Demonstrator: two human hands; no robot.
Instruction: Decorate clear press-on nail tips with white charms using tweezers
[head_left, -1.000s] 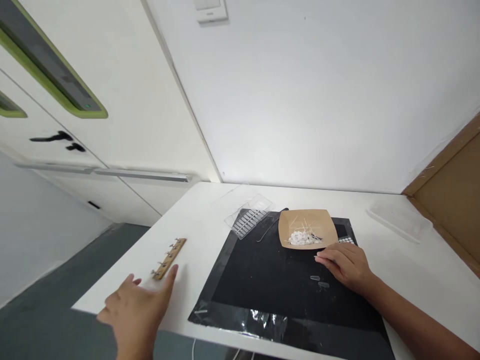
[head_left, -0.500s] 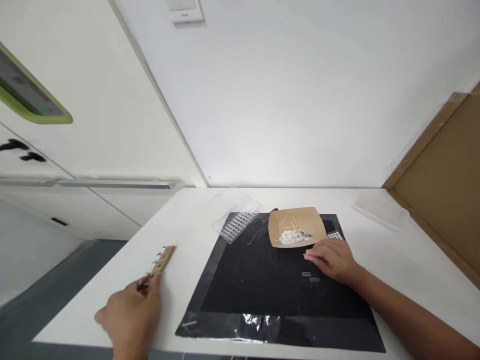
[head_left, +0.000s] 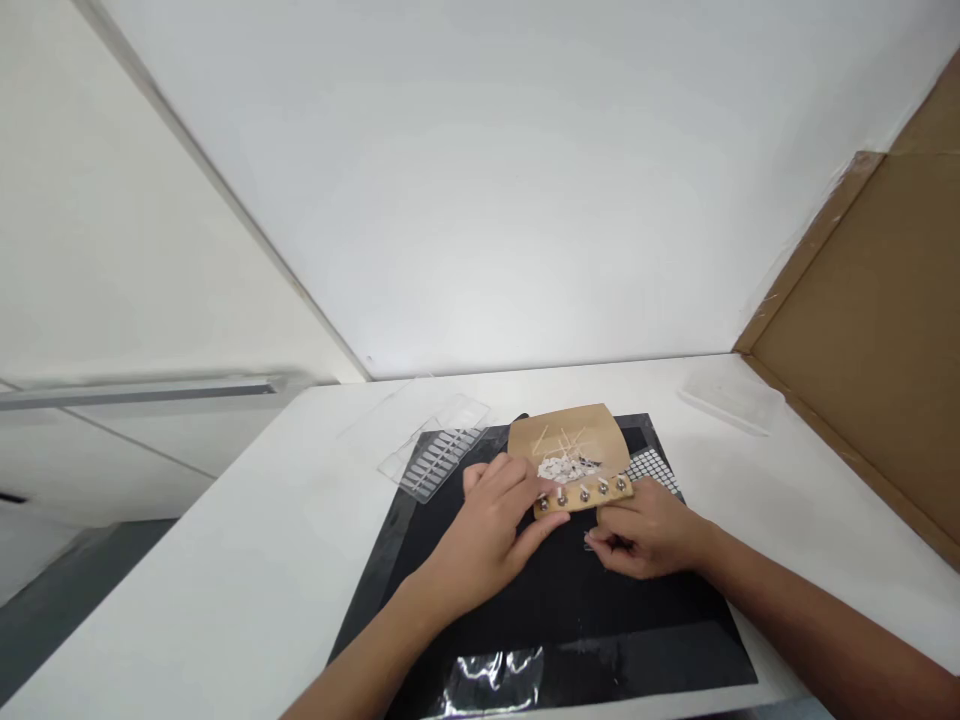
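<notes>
In the head view, my left hand point(head_left: 487, 520) is gripping the wooden strip point(head_left: 574, 501) by its left end, thumb below and fingers above. The strip is hanging over the near edge of the brown paper tray point(head_left: 609, 432), its row of metal posts point(head_left: 603, 487) facing up. My right hand point(head_left: 649, 530) is sitting just beneath the strip's right end, fingers curling inward by a small clear piece point(head_left: 588, 541) — whether they are pinching it, I cannot tell. Both hands are working above the black mat point(head_left: 570, 600). White scraps point(head_left: 556, 468) are lying in the tray, and a white-dotted sheet point(head_left: 654, 467) is lying just right of it.
</notes>
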